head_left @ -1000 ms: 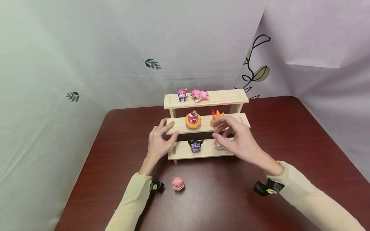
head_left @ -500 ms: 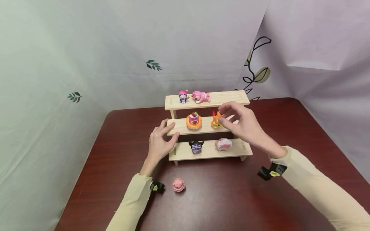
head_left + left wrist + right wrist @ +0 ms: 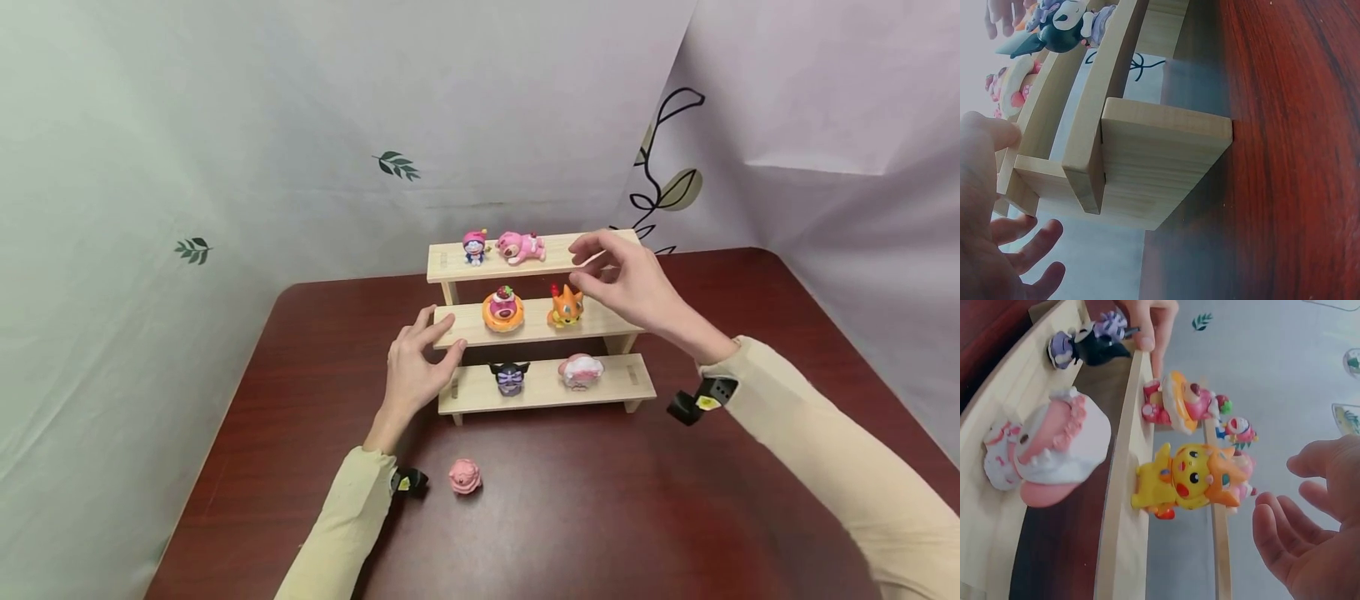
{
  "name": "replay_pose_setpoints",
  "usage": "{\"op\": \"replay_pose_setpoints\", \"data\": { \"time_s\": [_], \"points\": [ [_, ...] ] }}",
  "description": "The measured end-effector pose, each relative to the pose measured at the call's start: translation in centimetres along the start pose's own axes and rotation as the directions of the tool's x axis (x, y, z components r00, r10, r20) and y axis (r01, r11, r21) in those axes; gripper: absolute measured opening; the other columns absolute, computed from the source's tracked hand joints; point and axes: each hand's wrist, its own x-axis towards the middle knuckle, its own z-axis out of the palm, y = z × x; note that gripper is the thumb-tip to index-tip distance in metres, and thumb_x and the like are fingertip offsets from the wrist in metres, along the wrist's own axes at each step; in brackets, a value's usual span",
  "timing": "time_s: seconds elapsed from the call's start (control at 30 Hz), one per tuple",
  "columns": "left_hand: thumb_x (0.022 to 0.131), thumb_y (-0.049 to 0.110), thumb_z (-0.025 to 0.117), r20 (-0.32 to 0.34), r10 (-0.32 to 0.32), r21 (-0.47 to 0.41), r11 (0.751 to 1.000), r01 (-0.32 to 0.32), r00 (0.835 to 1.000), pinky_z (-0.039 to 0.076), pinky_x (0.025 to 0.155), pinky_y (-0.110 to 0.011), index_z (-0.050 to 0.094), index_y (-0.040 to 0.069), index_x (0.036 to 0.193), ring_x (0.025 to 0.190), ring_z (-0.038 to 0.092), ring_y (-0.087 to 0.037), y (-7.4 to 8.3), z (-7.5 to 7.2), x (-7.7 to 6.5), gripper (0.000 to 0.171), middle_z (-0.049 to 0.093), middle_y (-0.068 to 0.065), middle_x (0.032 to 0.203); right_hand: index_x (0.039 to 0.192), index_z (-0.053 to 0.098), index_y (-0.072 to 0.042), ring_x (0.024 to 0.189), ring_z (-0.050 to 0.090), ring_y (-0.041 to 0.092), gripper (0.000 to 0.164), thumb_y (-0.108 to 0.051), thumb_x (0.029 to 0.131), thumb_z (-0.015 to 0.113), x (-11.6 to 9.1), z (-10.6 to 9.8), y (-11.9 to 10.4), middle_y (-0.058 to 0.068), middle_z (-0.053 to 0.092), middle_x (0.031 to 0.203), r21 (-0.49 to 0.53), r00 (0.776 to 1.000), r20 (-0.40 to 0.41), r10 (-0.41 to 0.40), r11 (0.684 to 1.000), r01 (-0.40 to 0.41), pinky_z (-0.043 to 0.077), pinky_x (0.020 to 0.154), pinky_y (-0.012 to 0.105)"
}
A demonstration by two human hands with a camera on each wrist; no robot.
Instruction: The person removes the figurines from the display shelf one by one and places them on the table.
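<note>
A three-step wooden display shelf (image 3: 536, 332) carries several small toy figurines. My left hand (image 3: 416, 367) grips the left end of its middle step, thumb at the front edge and fingers behind; several of its fingers (image 3: 1041, 247) spread loose below. My right hand (image 3: 626, 279) holds nothing, its fingers loosely bent, in front of the top step's right part. Just left of it on the middle step stands a yellow figurine with an orange hood (image 3: 566, 308). A pink bear in an orange ring (image 3: 503, 310) sits farther left on that step.
On the top step are a figurine in a pink cap (image 3: 475, 248) and a lying pink bear (image 3: 521, 247). The bottom step bears a black-eared purple figurine (image 3: 509, 379) and a pink-and-white one (image 3: 581, 372). A pink figurine (image 3: 465, 477) rests on the dark red table (image 3: 570, 500).
My right hand has risen from in front of the lower steps, past the yellow figurine, to the top step's level, uncovering that figurine and the pink-and-white one. My left hand stays put.
</note>
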Motion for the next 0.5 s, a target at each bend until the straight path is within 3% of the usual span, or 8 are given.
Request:
{"op": "replay_pose_setpoints", "data": {
  "time_s": [0.5],
  "points": [
    [0.083, 0.025, 0.079, -0.004, 0.000, -0.007, 1.000, 0.000, 1.000, 0.044, 0.082, -0.054, 0.074, 0.008, 0.121, 0.098, 0.061, -0.038, 0.1, -0.1, 0.0, 0.042, 0.059, -0.018, 0.136, 0.120, 0.062, 0.002, 0.095, 0.067, 0.028, 0.031, -0.004, 0.090, 0.070, 2.0, -0.2, 0.7, 0.018, 0.066, 0.110, -0.017, 0.999, 0.040, 0.028, 0.999, -0.027, 0.052, 0.078, 0.029]
  ]
}}
